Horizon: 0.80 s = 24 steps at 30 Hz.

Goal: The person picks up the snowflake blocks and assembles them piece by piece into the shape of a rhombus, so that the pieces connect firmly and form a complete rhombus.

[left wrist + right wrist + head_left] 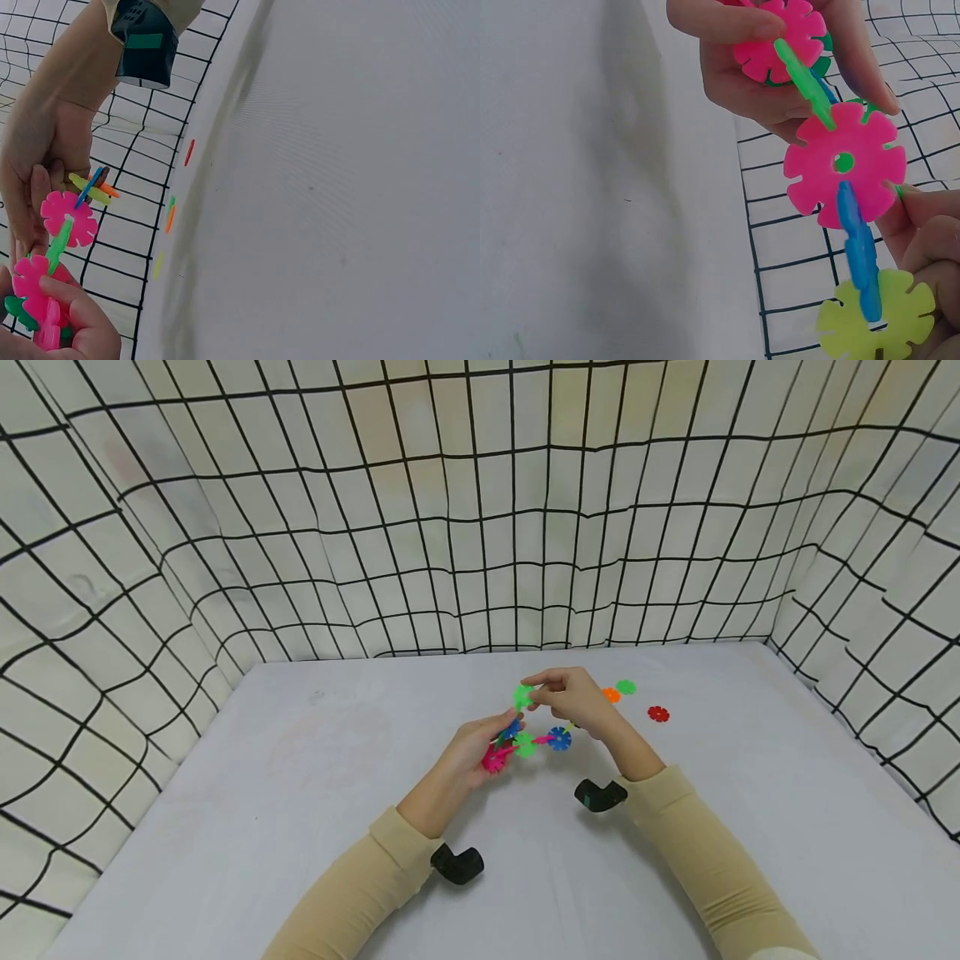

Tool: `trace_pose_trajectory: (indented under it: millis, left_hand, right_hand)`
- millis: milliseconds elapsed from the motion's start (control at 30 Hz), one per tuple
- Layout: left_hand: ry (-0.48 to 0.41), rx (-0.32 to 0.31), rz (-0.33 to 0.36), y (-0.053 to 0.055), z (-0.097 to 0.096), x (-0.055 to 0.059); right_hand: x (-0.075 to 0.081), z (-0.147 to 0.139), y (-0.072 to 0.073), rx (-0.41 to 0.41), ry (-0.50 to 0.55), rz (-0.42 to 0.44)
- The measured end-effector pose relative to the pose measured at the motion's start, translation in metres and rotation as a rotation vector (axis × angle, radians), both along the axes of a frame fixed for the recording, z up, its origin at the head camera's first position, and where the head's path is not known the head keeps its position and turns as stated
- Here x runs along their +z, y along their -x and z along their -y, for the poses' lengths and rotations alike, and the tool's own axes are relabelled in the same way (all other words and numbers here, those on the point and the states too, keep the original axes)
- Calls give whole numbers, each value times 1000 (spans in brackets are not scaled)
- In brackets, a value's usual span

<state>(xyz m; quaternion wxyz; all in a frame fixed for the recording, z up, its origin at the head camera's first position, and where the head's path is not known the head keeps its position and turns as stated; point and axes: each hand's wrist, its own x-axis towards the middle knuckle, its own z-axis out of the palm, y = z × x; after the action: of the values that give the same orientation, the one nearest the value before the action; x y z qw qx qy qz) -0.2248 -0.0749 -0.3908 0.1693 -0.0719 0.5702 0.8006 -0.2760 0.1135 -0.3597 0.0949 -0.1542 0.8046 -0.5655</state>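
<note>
A chain of interlocked, notched plastic flower discs hangs between the two hands. The left hand (467,753) grips its pink disc (780,41), with the thumb on the disc's face in the right wrist view. Higher up, the fingers of the right hand (576,697) pinch a bright green disc (523,697) at the chain's upper end. Further along the chain come another green disc (525,744), a pink disc (845,165), a blue disc (559,738) and a yellow disc (876,315). The left fingers partly cover the discs at the near end.
Loose on the white table (300,793) beyond the right hand lie an orange disc (611,695), a green disc (626,687) and a red disc (658,714). Black-grid netting (480,527) stands round the back and sides. A black wrist mount (457,865) sticks out from the left sleeve.
</note>
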Motion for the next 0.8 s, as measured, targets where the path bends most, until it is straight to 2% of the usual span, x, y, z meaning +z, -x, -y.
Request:
trace_pose_trajectory:
  millis: [167,333,467,700,800]
  left_hand:
    - [25,1,-7,0,1,1]
    - [36,-10,-15,1,1,0]
    - [22,2,10,1,1,-1]
    - [-21,24,67,1,-1,0]
    - [-45,33,92,1,-1,0]
  right_hand:
    - [0,2,-1,-14,7,18]
    - [1,5,-4,-24,-38,8]
    - [1,5,-3,-11,-108,-38]
    - [1,4,-1,44,-120,-58]
    - [3,1,-1,50,-176,-88]
